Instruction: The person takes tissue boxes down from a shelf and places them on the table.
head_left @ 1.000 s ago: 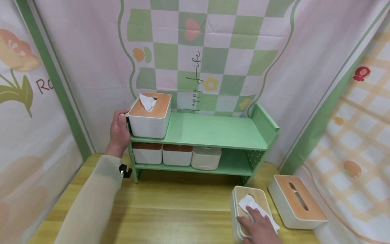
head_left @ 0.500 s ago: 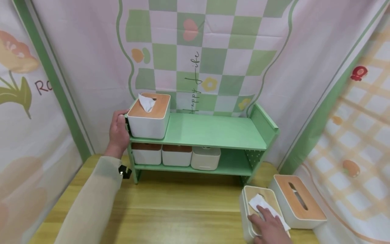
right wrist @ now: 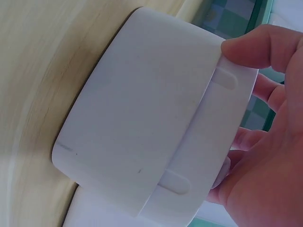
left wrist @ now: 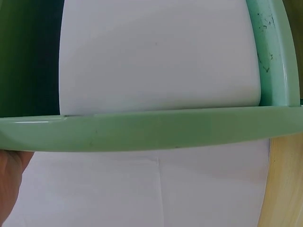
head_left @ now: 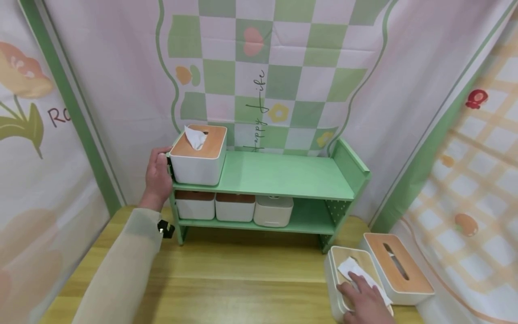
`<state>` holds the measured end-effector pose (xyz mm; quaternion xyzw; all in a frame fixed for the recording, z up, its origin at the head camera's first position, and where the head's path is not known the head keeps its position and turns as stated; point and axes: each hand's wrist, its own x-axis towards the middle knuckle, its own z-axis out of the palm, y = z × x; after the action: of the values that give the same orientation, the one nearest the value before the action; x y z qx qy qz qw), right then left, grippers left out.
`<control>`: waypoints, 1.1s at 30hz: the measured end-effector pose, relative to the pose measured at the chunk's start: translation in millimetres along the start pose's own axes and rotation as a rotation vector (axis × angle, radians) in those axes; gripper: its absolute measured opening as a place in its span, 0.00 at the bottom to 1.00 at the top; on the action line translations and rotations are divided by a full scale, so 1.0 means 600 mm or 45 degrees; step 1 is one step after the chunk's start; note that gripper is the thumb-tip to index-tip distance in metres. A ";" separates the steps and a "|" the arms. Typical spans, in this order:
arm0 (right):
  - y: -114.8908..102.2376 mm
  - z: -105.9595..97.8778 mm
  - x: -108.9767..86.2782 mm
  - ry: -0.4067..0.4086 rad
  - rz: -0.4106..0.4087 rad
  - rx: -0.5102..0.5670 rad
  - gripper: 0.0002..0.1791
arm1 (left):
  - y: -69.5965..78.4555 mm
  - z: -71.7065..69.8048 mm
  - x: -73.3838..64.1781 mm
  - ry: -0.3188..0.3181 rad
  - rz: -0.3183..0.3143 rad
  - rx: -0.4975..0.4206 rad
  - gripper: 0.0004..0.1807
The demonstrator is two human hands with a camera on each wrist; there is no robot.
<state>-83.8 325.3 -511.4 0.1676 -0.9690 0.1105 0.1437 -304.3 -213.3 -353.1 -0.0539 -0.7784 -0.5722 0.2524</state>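
At the left end of the small green two-tier shelf [head_left: 283, 175], my left hand [head_left: 158, 177] holds the side panel. In the left wrist view, part of that hand [left wrist: 10, 182] shows below the panel's green rim [left wrist: 151, 131]. My right hand [head_left: 366, 301] rests on a white tissue box [head_left: 333, 283] with a pale wooden lid and a tissue [head_left: 348, 267] sticking out. The right wrist view shows the thumb [right wrist: 248, 47] on the lid's edge and the other fingers over the top. Beside it stands another white box [head_left: 408, 294] with an orange-brown wooden lid.
A white tissue box [head_left: 196, 168] stands on the shelf's top tier at the left. Three boxes line the lower tier: two white with brown lids, and a cream one [head_left: 273, 216]. Beneath is a wooden table [head_left: 234, 279]; printed curtains [head_left: 129, 81] surround it.
My right hand and the tissue box under it have moved to the right, closer against the orange-lidded box. The left hand stays at the shelf's side.
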 end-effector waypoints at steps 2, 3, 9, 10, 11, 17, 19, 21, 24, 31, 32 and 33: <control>0.003 0.000 0.000 0.003 -0.003 0.005 0.33 | -0.001 0.000 0.000 -0.003 0.000 -0.002 0.30; 0.004 0.000 0.000 0.001 -0.002 0.009 0.33 | -0.001 0.000 0.000 -0.003 0.002 -0.005 0.30; 0.011 0.000 0.001 -0.016 0.008 0.029 0.33 | 0.001 -0.001 -0.001 -0.002 0.026 -0.015 0.30; 0.012 -0.001 0.001 -0.022 0.011 0.030 0.34 | 0.001 0.000 -0.001 -0.003 0.029 -0.014 0.30; 0.013 -0.001 0.001 -0.029 0.016 0.033 0.34 | 0.001 -0.001 -0.001 -0.002 0.033 -0.012 0.30; 0.016 -0.006 0.003 -0.082 0.059 0.043 0.33 | 0.002 -0.001 -0.002 0.009 0.048 -0.023 0.29; 0.018 -0.007 0.003 -0.089 0.065 0.058 0.33 | 0.003 -0.001 -0.002 0.012 0.050 -0.025 0.28; 0.021 -0.006 0.003 -0.081 0.066 0.085 0.33 | 0.002 -0.001 -0.002 0.014 0.051 -0.024 0.29; 0.027 -0.003 0.003 -0.040 0.050 0.133 0.34 | 0.001 -0.001 -0.001 0.010 0.051 -0.021 0.29; 0.036 0.002 0.007 0.010 0.037 0.179 0.35 | -0.002 -0.001 0.000 0.010 0.043 -0.024 0.30; 0.036 0.002 0.008 0.008 0.039 0.180 0.35 | -0.002 -0.001 0.001 0.010 0.042 -0.026 0.30; 0.037 0.001 0.008 0.006 0.041 0.177 0.35 | -0.002 0.000 0.001 0.009 0.040 -0.030 0.30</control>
<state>-96.4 343.9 -514.2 0.1615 -0.9612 0.1803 0.1322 -305.2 -214.0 -354.1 -0.0672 -0.7698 -0.5775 0.2635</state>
